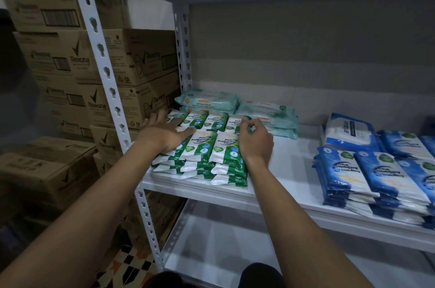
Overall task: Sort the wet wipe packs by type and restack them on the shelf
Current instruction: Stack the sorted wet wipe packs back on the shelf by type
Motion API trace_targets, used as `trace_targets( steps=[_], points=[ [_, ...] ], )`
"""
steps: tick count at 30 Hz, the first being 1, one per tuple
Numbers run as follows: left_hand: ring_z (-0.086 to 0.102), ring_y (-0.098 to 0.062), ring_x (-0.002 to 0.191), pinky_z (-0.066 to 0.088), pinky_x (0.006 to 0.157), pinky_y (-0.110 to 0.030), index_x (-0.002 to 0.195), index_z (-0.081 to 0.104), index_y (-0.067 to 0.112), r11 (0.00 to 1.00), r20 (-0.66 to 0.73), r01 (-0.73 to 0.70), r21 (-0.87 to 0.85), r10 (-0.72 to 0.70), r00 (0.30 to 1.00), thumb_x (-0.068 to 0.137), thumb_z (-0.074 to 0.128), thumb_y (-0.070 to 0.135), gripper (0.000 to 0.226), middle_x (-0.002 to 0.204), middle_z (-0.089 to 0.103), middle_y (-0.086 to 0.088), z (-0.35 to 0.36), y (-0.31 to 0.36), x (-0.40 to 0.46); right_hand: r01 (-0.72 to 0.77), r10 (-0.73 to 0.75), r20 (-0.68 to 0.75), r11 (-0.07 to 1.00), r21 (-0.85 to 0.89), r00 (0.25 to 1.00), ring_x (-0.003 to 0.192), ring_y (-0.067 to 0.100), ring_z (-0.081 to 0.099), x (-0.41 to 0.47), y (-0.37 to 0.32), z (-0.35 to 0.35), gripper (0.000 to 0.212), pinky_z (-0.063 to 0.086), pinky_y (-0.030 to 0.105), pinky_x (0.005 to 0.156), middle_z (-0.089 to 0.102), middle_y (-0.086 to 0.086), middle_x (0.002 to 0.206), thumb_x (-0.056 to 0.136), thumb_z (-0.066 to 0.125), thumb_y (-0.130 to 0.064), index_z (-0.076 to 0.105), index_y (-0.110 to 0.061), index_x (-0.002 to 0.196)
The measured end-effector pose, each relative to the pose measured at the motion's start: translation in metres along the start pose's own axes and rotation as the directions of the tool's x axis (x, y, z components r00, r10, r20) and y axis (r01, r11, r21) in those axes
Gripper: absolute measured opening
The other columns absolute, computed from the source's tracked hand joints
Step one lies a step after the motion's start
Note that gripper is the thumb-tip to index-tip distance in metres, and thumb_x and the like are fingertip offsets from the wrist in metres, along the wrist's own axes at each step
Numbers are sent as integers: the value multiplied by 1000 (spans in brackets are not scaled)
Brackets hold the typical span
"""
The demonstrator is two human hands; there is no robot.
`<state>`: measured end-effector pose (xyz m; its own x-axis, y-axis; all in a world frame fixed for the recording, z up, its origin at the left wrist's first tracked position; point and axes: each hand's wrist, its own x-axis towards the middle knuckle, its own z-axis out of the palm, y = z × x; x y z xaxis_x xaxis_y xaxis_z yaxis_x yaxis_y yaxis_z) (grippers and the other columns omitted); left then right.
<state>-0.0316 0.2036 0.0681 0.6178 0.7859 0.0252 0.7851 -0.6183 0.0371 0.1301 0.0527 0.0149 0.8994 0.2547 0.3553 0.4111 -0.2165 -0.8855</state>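
Green-and-white pine antibacterial wipe packs point(200, 146) lie in low stacks at the left end of the white shelf point(289, 165). My left hand point(164, 131) rests flat on the left packs, fingers straight. My right hand point(254, 139) sits at the right edge of the stacks, and its curled fingers pinch the corner of a back-row green pack point(236, 122). Behind them lie pale teal antibacterial packs point(207, 100) in two piles. Blue fragrance-free packs point(376, 179) are stacked at the right end, with a larger blue-and-white pack point(348, 129) behind them.
Brown cardboard cartons point(131, 59) are piled to the left of the shelf's perforated white upright point(110, 89). A lower shelf board point(223, 247) shows beneath. The patterned floor point(127, 266) lies at the bottom left. A stretch of bare shelf separates the green and blue stacks.
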Motion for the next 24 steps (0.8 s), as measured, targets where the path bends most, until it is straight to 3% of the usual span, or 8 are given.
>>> trace_targets(
  steps=[5, 9, 12, 14, 17, 20, 22, 24],
  points=[
    [-8, -31, 154, 7, 122, -55, 159, 6, 44, 999, 52, 34, -21, -33, 998, 86, 13, 88, 86, 168, -5, -5, -5, 3, -8, -1, -3, -41, 996, -88, 999, 92, 33, 59, -8, -9, -10, 44, 35, 33, 70, 69, 15, 97, 106, 38, -47, 67, -15, 102],
    [-10, -31, 154, 2, 121, -57, 159, 10, 44, 992, 63, 46, -122, -38, 997, 88, 18, 86, 83, 168, -2, -4, -2, 1, -6, -28, 28, -9, 1000, 1, 1000, 89, 27, 52, -12, -15, -13, 55, 34, 34, 76, 63, 7, 91, 107, 28, -50, 69, -15, 104],
    [20, -37, 147, 16, 117, -54, 150, 41, 32, 971, -245, -5, -241, -56, 968, 94, 34, 74, 70, 156, 31, -16, 4, -2, -9, -95, 93, 15, 981, 168, 996, 87, 23, 54, -14, -19, -19, 63, 36, 33, 76, 66, 3, 93, 106, 24, -56, 70, -15, 96],
    [39, -38, 133, 27, 111, -51, 133, 58, 23, 947, -490, -84, -310, -83, 868, 97, 46, 62, 55, 138, 50, -19, 7, -1, -17, -180, 181, 18, 956, 231, 983, 81, 24, 60, -16, -16, -27, 59, 40, 32, 67, 67, 2, 87, 103, 31, -60, 67, -15, 91],
    [45, -28, 126, 32, 106, -47, 124, 63, 25, 924, -611, -211, -320, -30, 791, 98, 47, 59, 46, 132, 56, -9, 10, 3, -42, -273, 249, 112, 903, 333, 962, 74, 22, 67, -28, -1, -37, 35, 56, 39, 68, 70, 4, 83, 92, 56, -57, 65, -23, 96],
    [35, -13, 131, 27, 112, -49, 134, 52, 40, 849, -519, -441, -291, 247, 818, 94, 43, 70, 50, 138, 47, 6, 25, 0, -71, -193, 91, 260, 897, 399, 961, 92, 11, 67, -47, 7, -54, 29, 57, 40, 87, 68, -4, 110, 88, 67, -48, 59, -38, 115],
    [21, -12, 144, 16, 117, -50, 145, 37, 54, 841, -399, -504, -195, 402, 824, 87, 40, 81, 64, 154, 32, 13, 39, -10, -82, -54, -87, 379, 937, 346, 921, 107, 2, 60, -58, 9, -66, 49, 52, 31, 89, 57, -15, 123, 88, 71, -47, 51, -43, 133],
    [13, -14, 150, 11, 119, -46, 149, 22, 62, 855, -358, -508, -109, 443, 822, 86, 33, 84, 68, 162, 21, 14, 53, -20, -83, 95, -213, 466, 960, 265, 859, 121, 4, 55, -66, 12, -71, 72, 48, 28, 100, 49, -16, 136, 76, 78, -59, 45, -51, 140]
  ],
)
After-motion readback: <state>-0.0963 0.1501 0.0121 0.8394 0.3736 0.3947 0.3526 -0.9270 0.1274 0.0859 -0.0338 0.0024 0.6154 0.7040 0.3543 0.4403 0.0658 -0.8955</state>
